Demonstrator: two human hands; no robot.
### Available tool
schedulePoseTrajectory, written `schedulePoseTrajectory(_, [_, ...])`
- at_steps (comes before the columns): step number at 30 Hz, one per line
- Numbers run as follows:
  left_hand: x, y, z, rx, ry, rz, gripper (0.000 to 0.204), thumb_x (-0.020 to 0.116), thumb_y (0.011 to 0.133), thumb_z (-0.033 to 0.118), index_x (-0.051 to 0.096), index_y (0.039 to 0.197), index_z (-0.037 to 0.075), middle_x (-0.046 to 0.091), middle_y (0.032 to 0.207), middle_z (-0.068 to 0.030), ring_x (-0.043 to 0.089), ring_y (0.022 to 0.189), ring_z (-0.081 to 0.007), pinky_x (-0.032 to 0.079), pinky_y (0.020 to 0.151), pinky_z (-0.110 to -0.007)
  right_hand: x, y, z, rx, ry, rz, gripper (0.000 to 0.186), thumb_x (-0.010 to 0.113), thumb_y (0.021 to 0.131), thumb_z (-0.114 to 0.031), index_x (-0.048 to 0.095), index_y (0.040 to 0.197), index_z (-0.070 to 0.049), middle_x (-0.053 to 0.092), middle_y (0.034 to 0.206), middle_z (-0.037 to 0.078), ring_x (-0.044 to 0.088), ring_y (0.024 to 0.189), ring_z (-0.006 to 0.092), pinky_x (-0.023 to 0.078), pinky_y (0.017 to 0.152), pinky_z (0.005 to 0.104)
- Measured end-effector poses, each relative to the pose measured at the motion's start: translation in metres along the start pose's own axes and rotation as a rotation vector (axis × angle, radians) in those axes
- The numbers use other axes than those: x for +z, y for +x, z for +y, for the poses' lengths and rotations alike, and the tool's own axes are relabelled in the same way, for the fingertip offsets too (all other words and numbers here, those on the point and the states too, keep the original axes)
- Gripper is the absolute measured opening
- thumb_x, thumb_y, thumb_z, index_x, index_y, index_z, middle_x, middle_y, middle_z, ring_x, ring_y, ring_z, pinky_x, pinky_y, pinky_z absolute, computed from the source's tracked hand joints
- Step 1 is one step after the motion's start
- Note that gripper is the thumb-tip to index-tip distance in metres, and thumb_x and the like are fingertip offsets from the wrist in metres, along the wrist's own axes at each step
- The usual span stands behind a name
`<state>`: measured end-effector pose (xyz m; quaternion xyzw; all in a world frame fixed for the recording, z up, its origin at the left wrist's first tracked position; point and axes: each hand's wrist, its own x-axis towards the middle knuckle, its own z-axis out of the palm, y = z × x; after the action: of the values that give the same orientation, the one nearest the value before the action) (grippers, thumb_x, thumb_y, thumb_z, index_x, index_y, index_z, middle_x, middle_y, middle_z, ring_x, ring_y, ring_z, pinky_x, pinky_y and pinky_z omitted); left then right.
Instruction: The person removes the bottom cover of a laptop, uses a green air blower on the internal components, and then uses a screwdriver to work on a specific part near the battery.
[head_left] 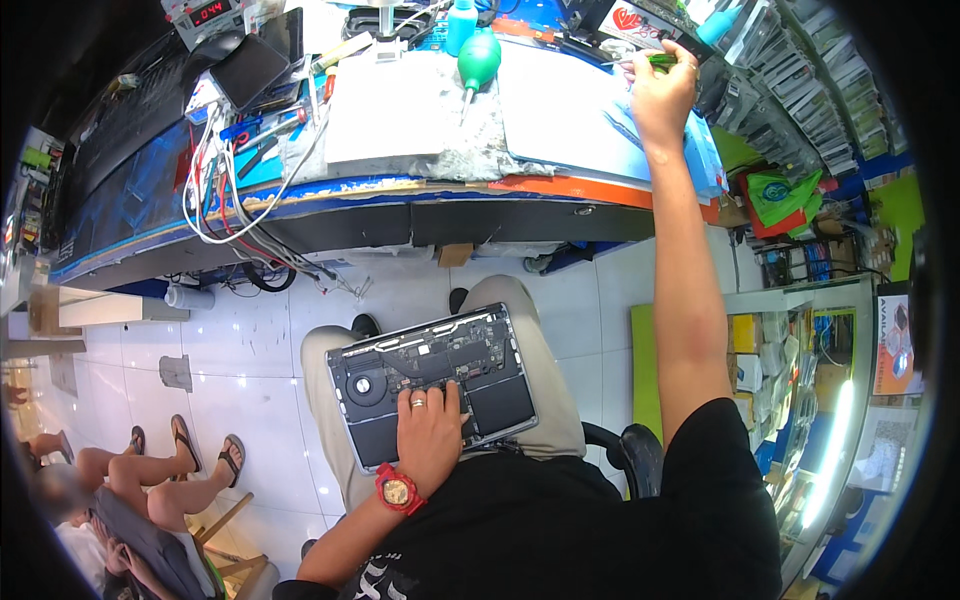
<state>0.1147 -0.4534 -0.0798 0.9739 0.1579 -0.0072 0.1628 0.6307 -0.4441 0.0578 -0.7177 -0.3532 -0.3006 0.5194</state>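
Observation:
An opened laptop [490, 405] rests across my lap with its circuit board, fan and black battery cells exposed. My left hand [428, 430] lies on it with fingers slightly bent over the middle of the internals, a ring and red watch showing. My right hand [660, 95] is raised at the bench's back right, fingers closed round a small green tool [657, 60]. Near it on the bench [420, 215] are white paper [380, 125], a green air blower [478, 62] and a teal bottle [462, 25].
Cables [240, 220] hang over the bench's left front, near screwdrivers and a power supply [205, 20]. Seated people [150, 480] are at the lower left. A chair arm [640, 450] is by my right hip, and a lit display case [800, 400] stands to the right.

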Motion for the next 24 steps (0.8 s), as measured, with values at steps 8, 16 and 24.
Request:
schedulePoseTrajectory(8, [-0.006,0.003,-0.001,0.0,-0.008,-0.022,0.051,0.073,0.091,0.027,0.062,0.133,0.0,0.06,0.105,-0.0148,0.058,0.105,-0.033,0.039,0.108,-0.051,0.018,0.008,0.051,0.021,-0.162,-0.041,0.036,0.076,0.09,-0.011,0.057,0.119,0.0,0.068,0.108,0.022,0.072,0.099,0.0365,0.057,0.086,0.0439])
schedulePoseTrajectory(16, [-0.005,0.004,-0.001,0.005,0.016,-0.037,0.051,0.072,0.091,0.027,0.062,0.133,-0.001,0.06,0.105,-0.015,0.058,0.106,-0.033,0.039,0.108,-0.051,0.022,0.001,0.054,0.029,-0.163,-0.068,0.032,0.072,0.094,-0.004,0.053,0.12,0.001,0.071,0.096,0.015,0.077,0.078,0.021,0.063,0.068,0.0327])
schedulePoseTrajectory(24, [-0.008,0.004,0.0,0.003,0.022,-0.04,0.051,0.072,0.092,0.027,0.062,0.133,-0.001,0.06,0.105,-0.0147,0.059,0.105,-0.0325,0.039,0.107,-0.05,0.023,-0.001,0.046,0.048,-0.154,-0.086,0.032,0.071,0.096,-0.004,0.052,0.121,0.002,0.071,0.096,0.016,0.077,0.078,0.021,0.063,0.068,0.0327])
